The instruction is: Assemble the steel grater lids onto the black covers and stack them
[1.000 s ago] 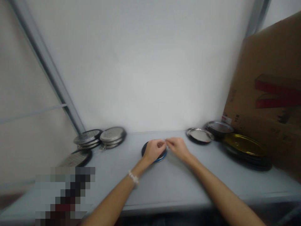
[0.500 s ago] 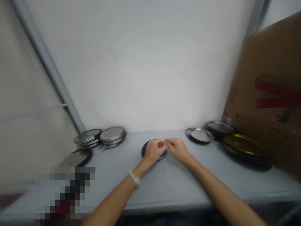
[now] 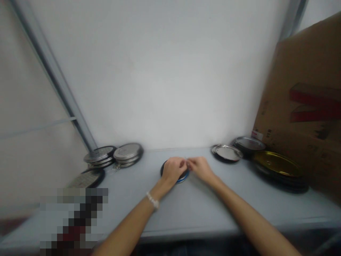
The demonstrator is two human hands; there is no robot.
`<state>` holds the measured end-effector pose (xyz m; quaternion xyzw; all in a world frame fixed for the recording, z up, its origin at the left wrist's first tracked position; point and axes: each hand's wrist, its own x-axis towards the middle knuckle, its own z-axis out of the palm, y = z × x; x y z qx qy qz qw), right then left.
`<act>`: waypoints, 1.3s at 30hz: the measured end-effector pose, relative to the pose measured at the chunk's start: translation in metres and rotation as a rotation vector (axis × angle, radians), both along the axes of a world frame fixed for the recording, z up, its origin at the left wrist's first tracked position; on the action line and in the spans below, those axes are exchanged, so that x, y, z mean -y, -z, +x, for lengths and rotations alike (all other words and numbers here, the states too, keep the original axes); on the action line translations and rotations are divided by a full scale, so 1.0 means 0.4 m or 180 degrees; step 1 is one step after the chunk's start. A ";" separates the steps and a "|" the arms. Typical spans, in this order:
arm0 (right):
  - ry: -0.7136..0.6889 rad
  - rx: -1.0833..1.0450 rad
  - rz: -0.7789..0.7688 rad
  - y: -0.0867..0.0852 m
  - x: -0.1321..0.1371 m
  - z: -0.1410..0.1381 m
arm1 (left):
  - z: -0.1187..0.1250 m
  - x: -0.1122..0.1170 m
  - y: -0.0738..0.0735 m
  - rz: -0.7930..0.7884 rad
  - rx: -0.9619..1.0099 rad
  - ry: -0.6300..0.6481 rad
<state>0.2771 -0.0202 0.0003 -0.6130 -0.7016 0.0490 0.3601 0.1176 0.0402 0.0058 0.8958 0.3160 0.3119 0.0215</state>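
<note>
My left hand [image 3: 173, 170], with a white beaded bracelet [image 3: 152, 201] on its wrist, is over a round dark disc with a blue rim [image 3: 183, 177] lying on the table. Its thumb and finger are pinched together. My right hand [image 3: 200, 168] is pinched too, its fingertips meeting those of the left above the disc's right edge. Something small and pale seems to sit between the fingertips, but blur hides what it is. The left hand covers much of the disc.
Stacks of round metal lids or plates [image 3: 127, 152] stand at the back left, more [image 3: 99, 155] beside them. Shiny round plates [image 3: 228, 153] lie at the back right, by a gold oval tray [image 3: 277, 163]. A big cardboard box [image 3: 301, 71] rises on the right of the table [image 3: 191, 217].
The hands stay pinched over the disc. The right fingertips shift very slightly left, closer to the left hand; little else differs.
</note>
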 end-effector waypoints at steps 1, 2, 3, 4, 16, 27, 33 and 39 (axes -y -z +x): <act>0.0009 0.0097 -0.0054 0.002 -0.001 0.004 | -0.002 -0.007 0.004 0.0159 -0.0167 0.0034; 0.0014 0.0189 -0.0103 0.005 -0.002 0.007 | -0.004 -0.013 0.007 0.0310 -0.0323 0.0072; 0.0013 0.0273 -0.0148 0.008 -0.004 0.009 | -0.005 -0.020 0.011 0.0445 -0.0449 0.0110; 0.0007 0.0340 -0.0183 0.011 -0.005 0.011 | -0.006 -0.025 0.014 0.0557 -0.0537 0.0142; 0.0012 0.0640 -0.0235 0.002 0.000 0.002 | -0.012 -0.037 0.015 0.0919 -0.0826 0.0346; 0.0129 0.0796 -0.0309 0.001 0.004 -0.006 | -0.012 -0.037 0.021 0.1079 -0.0867 0.0371; 0.0126 0.0803 -0.0301 -0.001 0.006 -0.008 | -0.010 -0.037 0.021 0.1137 -0.0882 0.0328; 0.0089 0.0644 -0.0287 0.000 0.007 -0.010 | -0.012 -0.032 0.016 0.1021 -0.0839 0.0328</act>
